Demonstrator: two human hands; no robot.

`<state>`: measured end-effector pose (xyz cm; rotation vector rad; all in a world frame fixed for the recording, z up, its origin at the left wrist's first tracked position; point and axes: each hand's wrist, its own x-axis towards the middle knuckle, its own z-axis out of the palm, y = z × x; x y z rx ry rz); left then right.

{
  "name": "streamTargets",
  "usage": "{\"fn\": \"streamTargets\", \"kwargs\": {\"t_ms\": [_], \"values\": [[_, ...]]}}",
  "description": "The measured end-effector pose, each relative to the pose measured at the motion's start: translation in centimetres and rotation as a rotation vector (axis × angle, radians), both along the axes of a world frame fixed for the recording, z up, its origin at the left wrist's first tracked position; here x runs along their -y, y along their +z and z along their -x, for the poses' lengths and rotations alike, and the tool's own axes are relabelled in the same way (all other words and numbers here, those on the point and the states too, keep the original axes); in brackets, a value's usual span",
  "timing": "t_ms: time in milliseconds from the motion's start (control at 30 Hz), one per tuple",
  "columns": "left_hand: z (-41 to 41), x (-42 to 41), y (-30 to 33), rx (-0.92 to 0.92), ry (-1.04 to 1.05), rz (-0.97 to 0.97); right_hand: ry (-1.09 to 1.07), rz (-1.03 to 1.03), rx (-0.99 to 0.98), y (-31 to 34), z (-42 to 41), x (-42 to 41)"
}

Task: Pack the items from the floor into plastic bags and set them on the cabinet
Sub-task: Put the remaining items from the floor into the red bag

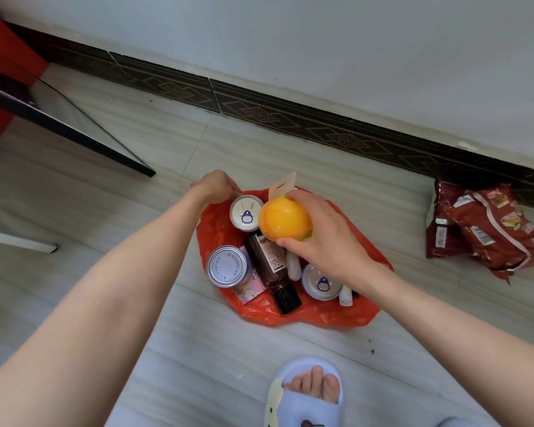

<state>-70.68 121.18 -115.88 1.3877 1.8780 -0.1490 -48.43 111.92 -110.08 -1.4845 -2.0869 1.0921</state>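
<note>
1. Bag [261,314], red plastic, lies open on the floor [179,349] in front of me, its mouth spread wide. It is the biggest thing in play, and I judge the step in hand to be loading it.
2. Snack packs [487,229], dark red, lie on the floor well to the right of the bag, near the wall. They are not yet packed, so I judge the task only part done.
3. Left hand [213,186] is curled on the bag's far left rim, apparently pinching the plastic to hold the mouth open.
4. Right hand [324,238] hangs over the middle of the bag, thumb and fingers clamped round the ball [282,218]. The two hands are apart, with a can between them.
5. Bottle [267,263], brown with a dark cap, lies on its side in the bag, just under the ball.
6. Cans: three in the bag, one [246,212] beside the ball, one [226,266] at the left, one [321,283] partly under my right wrist.
7. Ball, yellow with a card tag [282,186] behind it, is above the bag and touches nothing but my hand.
8. Next move, as I judge it: lower the ball into the gap among cans and bottle, let go, then reach right for the packs. It may roll off the bottle, so it wants a low release.
</note>
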Motion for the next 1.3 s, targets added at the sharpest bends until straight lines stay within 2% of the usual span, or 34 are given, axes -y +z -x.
{"fn": "streamTargets", "kwargs": {"t_ms": [100, 267, 400, 533, 633, 733, 900, 967, 1133, 1300], "values": [[0.4, 0.4, -0.1, 0.002, 0.045, -0.078, 0.016, -0.052, -0.045, 0.2, 1.4, -0.2], [1.1, 0.6, 2.1, 0.152, 0.191, -0.273, 0.0, -0.061, -0.069, 0.1, 2.9, -0.8], [0.6, -0.2, 4.7, 0.215, 0.196, -0.415, 0.088, -0.083, -0.021, -0.5, 3.5, -0.5], [0.6, -1.1, 7.5, 0.346, 0.264, -0.544, 0.057, -0.057, 0.023, -0.7, 3.8, -0.3], [1.2, -0.6, 8.2, 0.406, 0.326, -0.56, 0.005, -0.05, 0.064, -0.9, 3.7, -0.7], [1.2, 1.0, 7.8, 0.44, 0.359, -0.514, 0.008, -0.056, 0.205, -1.5, 3.2, -0.8], [0.7, 2.9, 7.7, 0.409, 0.286, -0.478, 0.038, -0.034, 0.224, -1.4, 3.3, -0.2], [0.5, 3.8, 8.0, 0.345, 0.229, -0.507, 0.093, -0.057, 0.215, -0.8, 3.0, 0.2], [-1.6, 6.6, 8.7, 0.158, -0.024, -0.664, 0.196, -0.175, 0.325, 1.6, -1.1, 0.4], [-6.3, 8.3, 9.0, 0.158, -0.281, -0.701, 0.121, -0.132, 0.454, 2.8, -7.6, 0.2]]}}
